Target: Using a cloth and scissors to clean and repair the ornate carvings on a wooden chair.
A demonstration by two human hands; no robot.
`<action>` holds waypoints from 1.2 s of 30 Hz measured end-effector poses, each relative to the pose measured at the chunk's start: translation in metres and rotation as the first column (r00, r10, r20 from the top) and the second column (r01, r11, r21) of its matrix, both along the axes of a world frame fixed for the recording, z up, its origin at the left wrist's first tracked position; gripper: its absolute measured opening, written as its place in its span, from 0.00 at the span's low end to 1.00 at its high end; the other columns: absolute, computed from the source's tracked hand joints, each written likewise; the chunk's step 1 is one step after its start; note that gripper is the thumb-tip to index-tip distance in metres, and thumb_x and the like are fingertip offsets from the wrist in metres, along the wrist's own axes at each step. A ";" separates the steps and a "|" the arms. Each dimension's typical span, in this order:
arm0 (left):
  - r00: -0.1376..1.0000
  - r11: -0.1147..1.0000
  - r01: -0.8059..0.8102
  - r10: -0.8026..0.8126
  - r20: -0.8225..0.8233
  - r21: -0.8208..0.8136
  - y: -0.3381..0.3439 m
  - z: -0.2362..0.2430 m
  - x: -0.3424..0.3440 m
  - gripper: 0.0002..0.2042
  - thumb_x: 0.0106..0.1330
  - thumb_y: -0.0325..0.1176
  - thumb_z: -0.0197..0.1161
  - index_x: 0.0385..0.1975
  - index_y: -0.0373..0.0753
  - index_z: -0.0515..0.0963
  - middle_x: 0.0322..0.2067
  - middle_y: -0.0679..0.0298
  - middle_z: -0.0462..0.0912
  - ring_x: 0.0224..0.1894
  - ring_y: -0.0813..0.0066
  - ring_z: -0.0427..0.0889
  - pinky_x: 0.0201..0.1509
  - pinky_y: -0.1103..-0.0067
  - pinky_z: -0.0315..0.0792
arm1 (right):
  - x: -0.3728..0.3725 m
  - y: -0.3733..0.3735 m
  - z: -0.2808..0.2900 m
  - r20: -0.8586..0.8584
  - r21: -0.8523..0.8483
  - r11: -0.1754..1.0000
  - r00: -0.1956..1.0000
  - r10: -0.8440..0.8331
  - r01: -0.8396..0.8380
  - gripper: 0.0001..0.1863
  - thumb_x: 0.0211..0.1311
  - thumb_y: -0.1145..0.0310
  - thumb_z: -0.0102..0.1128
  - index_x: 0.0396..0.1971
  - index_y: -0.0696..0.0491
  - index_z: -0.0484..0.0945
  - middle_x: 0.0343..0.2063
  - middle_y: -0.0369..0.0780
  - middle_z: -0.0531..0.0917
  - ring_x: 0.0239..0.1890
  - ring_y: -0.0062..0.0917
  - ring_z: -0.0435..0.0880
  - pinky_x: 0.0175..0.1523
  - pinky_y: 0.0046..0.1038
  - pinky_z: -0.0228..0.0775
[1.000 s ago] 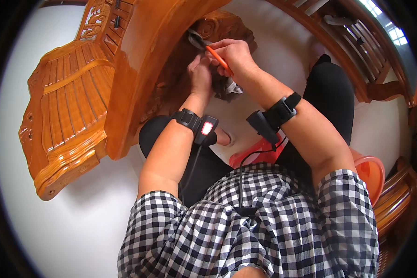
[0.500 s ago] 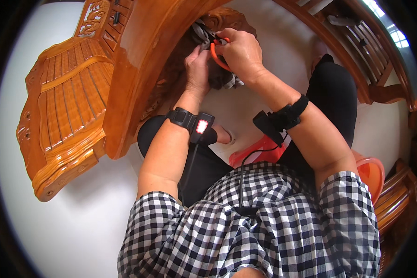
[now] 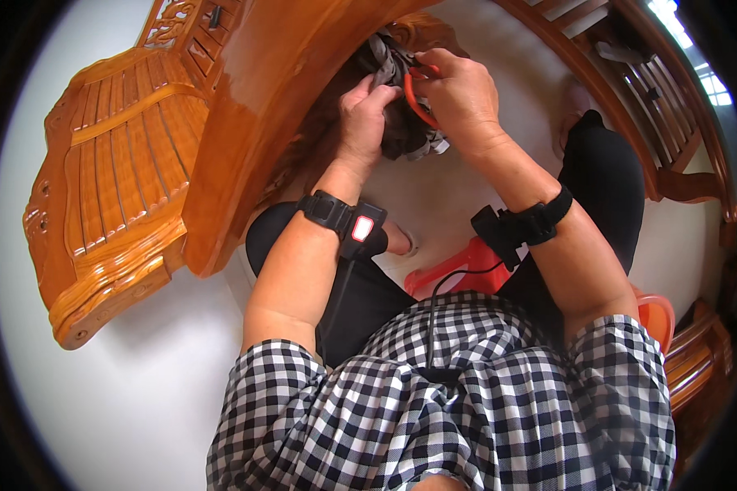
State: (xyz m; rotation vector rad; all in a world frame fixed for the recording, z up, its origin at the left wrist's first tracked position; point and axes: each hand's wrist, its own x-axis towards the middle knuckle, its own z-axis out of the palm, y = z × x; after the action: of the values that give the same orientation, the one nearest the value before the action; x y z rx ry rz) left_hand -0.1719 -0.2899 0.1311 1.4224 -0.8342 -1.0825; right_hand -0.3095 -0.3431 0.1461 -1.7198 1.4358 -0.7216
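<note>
While our right hand (image 3: 464,94) grips the orange loop-handled tool (image 3: 410,94), handle slanting up-left, working end hidden, our left hand (image 3: 363,123) is nearer, pinching the crumpled grey cloth (image 3: 389,61) just left of it, beside the glossy brown wooden beam (image 3: 258,123).

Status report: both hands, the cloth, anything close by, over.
Left hand pinching grey cloth. Right hand gripping orange-handled scissors. Cloth bunched near fingertips, scissor blades hard to make out. Wooden furniture close on the left.
</note>
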 end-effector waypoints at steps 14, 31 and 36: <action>0.999 0.997 -0.025 0.027 -0.020 0.078 0.014 -0.013 0.014 0.13 0.57 0.25 0.56 0.41 0.31 0.79 0.35 0.66 0.81 0.36 0.79 0.77 0.45 0.81 0.70 | 0.017 0.012 -0.028 0.004 -0.101 0.991 0.996 0.086 -0.085 0.12 0.53 0.66 0.55 0.38 0.47 0.82 0.33 0.47 0.83 0.40 0.45 0.82 0.44 0.42 0.74; 0.997 0.984 0.029 -0.016 -0.079 0.174 0.041 -0.027 0.016 0.12 0.54 0.25 0.56 0.37 0.31 0.79 0.29 0.69 0.79 0.32 0.82 0.75 0.39 0.82 0.70 | 0.011 0.018 -0.064 0.323 0.236 0.967 0.946 0.013 -0.094 0.19 0.48 0.65 0.66 0.44 0.48 0.83 0.33 0.45 0.85 0.38 0.37 0.83 0.44 0.32 0.72; 0.998 0.962 0.048 -0.034 -0.053 0.269 0.037 -0.051 0.020 0.14 0.58 0.25 0.56 0.43 0.31 0.77 0.34 0.66 0.81 0.35 0.80 0.77 0.43 0.82 0.71 | 0.005 0.010 -0.106 0.226 0.453 0.886 0.974 -0.006 -0.100 0.19 0.45 0.66 0.67 0.43 0.48 0.84 0.33 0.45 0.85 0.37 0.36 0.84 0.43 0.32 0.73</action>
State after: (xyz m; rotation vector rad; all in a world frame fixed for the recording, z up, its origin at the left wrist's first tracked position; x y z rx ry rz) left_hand -0.1520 -0.2528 0.0799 1.6035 -0.7029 -1.2957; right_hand -0.3044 -0.3333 0.0398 -1.2562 1.2785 -0.4757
